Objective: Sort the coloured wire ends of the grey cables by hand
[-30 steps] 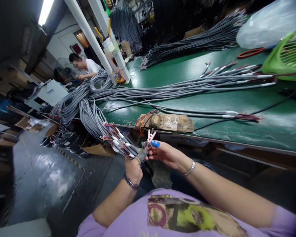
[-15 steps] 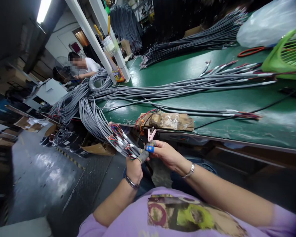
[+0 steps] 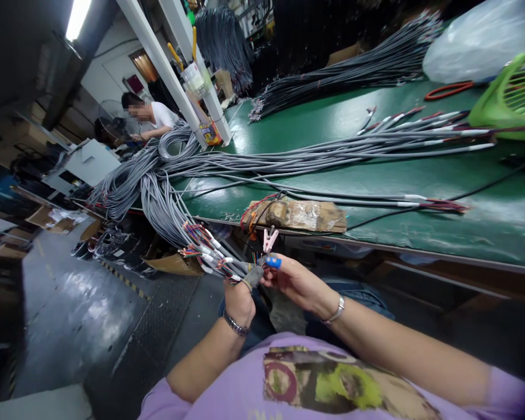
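My left hand (image 3: 240,298) is closed around the ends of a bundle of grey cables (image 3: 160,207), with a grey covering on its thumb. White-sleeved ends with coloured wires (image 3: 207,245) fan out just left of this hand. Facing it, my right hand (image 3: 295,283), blue tape around its thumb, pinches at thin wires (image 3: 265,265) beside the left thumb. Its fingertips are partly hidden. Right above the fingers, a pink clip (image 3: 269,240) stands at the bench edge by a taped wooden block (image 3: 308,216).
More grey cables (image 3: 297,154) lie along the green bench (image 3: 376,224). Dark cables (image 3: 345,76), a plastic bag (image 3: 481,44), orange-handled scissors (image 3: 448,91) and a green basket (image 3: 503,111) occupy the back. A co-worker (image 3: 160,116) is at the far left, beyond a white post (image 3: 161,64).
My right hand has shifted slightly right, and its thumb has come away from the left thumb. The coloured wire ends have spread a little to the left. My left hand stays nearly still.
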Tool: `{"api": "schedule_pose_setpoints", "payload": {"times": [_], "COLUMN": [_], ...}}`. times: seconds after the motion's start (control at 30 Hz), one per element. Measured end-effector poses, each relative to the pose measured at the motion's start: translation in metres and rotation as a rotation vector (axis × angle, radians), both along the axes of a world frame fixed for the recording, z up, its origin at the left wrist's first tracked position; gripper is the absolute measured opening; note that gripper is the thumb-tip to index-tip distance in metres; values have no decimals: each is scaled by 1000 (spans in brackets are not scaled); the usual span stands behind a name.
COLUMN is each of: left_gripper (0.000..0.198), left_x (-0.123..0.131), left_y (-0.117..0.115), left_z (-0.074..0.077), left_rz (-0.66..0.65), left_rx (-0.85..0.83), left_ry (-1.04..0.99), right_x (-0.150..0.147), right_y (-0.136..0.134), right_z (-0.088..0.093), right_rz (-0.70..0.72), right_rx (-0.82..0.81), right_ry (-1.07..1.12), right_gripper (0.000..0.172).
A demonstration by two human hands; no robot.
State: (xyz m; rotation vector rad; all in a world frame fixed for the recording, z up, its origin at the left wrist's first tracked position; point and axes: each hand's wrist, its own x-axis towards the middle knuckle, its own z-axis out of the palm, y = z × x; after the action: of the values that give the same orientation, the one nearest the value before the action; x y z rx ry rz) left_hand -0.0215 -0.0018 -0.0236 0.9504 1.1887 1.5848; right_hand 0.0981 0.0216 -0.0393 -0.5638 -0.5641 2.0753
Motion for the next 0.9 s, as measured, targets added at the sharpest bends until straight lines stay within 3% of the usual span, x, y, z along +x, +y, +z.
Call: {"api": "schedule_pose_setpoints", "payload": {"times": [0.17, 0.33, 0.47, 0.73, 0.9], "left_gripper": [17, 16, 16, 25, 23], "left_x": [-3, 1, 6, 11, 10], "left_y": [1, 4, 8, 13, 12], "left_z": [7, 17, 22, 19, 19], "left_rz": [9, -8, -16, -30, -27], "left_rx": [-4, -35, -53, -62, -56], "left_ry": [31, 22, 17, 49, 53], "right_x": [14, 11, 5, -2, 0], "right_y": [22, 42, 44, 46, 43], "right_z": [-13, -6, 3, 6, 4], "right_rz": [1, -37, -41, -145, -96], "right_rx": [-103, -15, 55, 12, 14], "right_ry": [47, 36, 81, 86, 104], "right_gripper": [36, 35, 35, 30, 36]}}
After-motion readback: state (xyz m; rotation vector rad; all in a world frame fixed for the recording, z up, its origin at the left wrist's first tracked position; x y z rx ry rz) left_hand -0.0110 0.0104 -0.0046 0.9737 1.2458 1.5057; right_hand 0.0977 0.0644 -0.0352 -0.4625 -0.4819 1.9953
